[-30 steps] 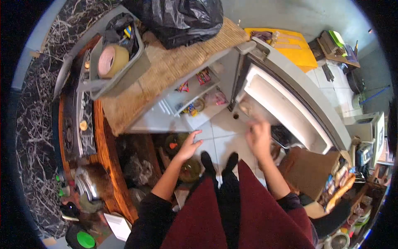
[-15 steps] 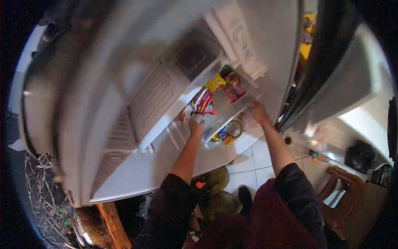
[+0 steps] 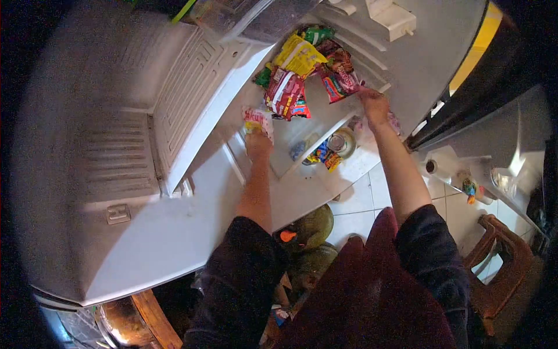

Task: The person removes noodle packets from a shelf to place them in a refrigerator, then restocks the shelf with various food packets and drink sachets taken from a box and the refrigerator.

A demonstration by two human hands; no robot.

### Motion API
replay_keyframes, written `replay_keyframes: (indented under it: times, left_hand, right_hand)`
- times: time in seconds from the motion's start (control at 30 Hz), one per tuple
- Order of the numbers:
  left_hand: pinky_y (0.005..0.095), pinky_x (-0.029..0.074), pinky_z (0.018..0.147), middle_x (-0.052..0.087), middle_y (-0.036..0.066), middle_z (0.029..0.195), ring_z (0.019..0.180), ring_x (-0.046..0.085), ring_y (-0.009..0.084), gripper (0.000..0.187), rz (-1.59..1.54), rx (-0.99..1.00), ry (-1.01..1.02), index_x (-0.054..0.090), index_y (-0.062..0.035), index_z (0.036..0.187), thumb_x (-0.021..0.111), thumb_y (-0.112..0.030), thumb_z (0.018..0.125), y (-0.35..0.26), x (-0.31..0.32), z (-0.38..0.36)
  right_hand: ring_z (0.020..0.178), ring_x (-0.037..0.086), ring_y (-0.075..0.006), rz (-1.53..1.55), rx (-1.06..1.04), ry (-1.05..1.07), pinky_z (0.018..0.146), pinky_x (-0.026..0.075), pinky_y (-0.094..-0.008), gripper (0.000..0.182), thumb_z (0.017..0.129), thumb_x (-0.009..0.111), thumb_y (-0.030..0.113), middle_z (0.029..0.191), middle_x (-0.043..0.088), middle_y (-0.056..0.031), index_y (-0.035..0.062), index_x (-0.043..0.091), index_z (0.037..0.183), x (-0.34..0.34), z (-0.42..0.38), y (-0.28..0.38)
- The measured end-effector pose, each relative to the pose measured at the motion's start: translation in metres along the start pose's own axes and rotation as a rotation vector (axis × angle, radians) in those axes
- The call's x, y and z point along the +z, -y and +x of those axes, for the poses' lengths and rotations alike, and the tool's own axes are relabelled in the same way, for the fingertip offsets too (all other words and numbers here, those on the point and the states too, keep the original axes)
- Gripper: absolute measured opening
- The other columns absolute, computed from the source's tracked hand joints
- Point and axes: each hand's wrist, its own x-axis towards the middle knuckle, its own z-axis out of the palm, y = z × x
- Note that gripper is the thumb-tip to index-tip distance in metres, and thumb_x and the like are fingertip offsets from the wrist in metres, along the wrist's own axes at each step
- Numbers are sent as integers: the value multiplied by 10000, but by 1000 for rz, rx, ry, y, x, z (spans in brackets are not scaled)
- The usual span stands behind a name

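Observation:
My left hand is closed around a small white and yellow packet with red lettering, over the left part of a pale shelf inside an open fridge. My right hand reaches the right side, fingers pinched at the corner of a pink and red packet; the fingertips are partly hidden. Between and beyond my hands lie a dark red and white packet, a yellow packet and a green packet. Clear pinkish plastic shows beside my right wrist.
Below the shelf edge are a round glass-like container and blue and yellow packets. A ribbed white panel stands to the left. The fridge door is at right, with a brown chair on the tiled floor.
The view has shifted and sharpened, bringing the packets closer. My right hand has moved up to the pink and red packet. My left hand now has the white and yellow packet.

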Motion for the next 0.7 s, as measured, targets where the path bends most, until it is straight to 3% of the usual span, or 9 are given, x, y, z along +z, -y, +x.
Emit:
replay_keyframes:
  times: [0.07, 0.27, 0.33, 0.37, 0.43, 0.47, 0.53, 0.6, 0.7]
  left_hand:
    - [450, 447, 637, 596, 178, 761, 711, 558, 379, 220, 43, 76, -163, 534, -11, 870, 530, -203, 763, -7, 6, -10]
    - [435, 427, 563, 583, 158, 826, 705, 564, 309, 171, -329, -273, -311, 535, -39, 873, 519, -179, 777, 1, 30, -38]
    - [407, 477, 576, 542, 142, 971, 762, 568, 278, 254, -2038, -772, -283, 497, -35, 1011, 495, -198, 817, 19, 58, -45]
    - [407, 477, 576, 542, 142, 971, 762, 568, 278, 254, -2027, -772, -267, 497, -35, 1011, 495, -198, 817, 4, 50, -82]
    - [400, 525, 656, 487, 115, 1084, 874, 556, 267, 334, -1334, -775, -322, 431, -50, 1130, 439, -236, 853, -71, -55, -123]
    - [390, 528, 701, 488, 123, 1094, 919, 545, 276, 355, -1498, -707, -232, 420, -48, 1145, 430, -252, 854, -64, -57, -141]
    - [383, 531, 740, 483, 129, 1121, 965, 538, 287, 393, -1669, -617, 7, 403, -44, 1170, 415, -287, 861, -65, -85, -176]
    - [384, 530, 736, 480, 126, 1139, 955, 549, 286, 415, -1655, -601, 201, 386, -39, 1185, 401, -312, 873, -80, -130, -215]
    - [352, 519, 703, 522, 121, 1102, 913, 579, 271, 396, -1526, -558, 544, 350, -77, 1208, 335, -321, 897, -79, -190, -254]
  right_hand:
    - [842, 576, -159, -129, 47, -175, 743, 436, -273, 348, 777, 609, 270, 920, 631, -62, 41, 599, 1039, 4, -19, 24]
    - [738, 614, -240, -392, 44, -754, 659, 458, -316, 195, 660, 695, 223, 777, 649, -107, 57, 679, 763, -4, -48, 50]
    - [749, 613, -263, -585, 379, -445, 656, 454, -329, 206, 623, 708, 217, 784, 644, -114, 58, 651, 740, -16, -46, 41]
    - [749, 613, -263, -580, 394, -454, 656, 454, -329, 206, 623, 708, 217, 784, 644, -114, 58, 651, 740, -17, -53, 40]
    - [743, 603, -245, -445, 384, -476, 642, 450, -311, 204, 648, 698, 208, 759, 627, -105, 47, 622, 747, -24, -71, 52]
    - [743, 603, -245, -442, 394, -494, 642, 450, -311, 204, 648, 698, 208, 759, 627, -105, 47, 622, 747, -29, -81, 50]
    - [666, 573, -207, -557, -198, -434, 615, 443, -306, 161, 707, 664, 173, 679, 595, -86, 37, 601, 765, -32, -100, 46]
    - [642, 562, -220, -190, 113, -101, 582, 445, -311, 102, 796, 522, 71, 752, 597, -98, 31, 590, 860, -50, -162, 149]
    - [711, 489, -98, -69, -47, -49, 610, 415, -243, 87, 824, 506, 53, 798, 529, -33, 35, 505, 909, -84, -232, 184]
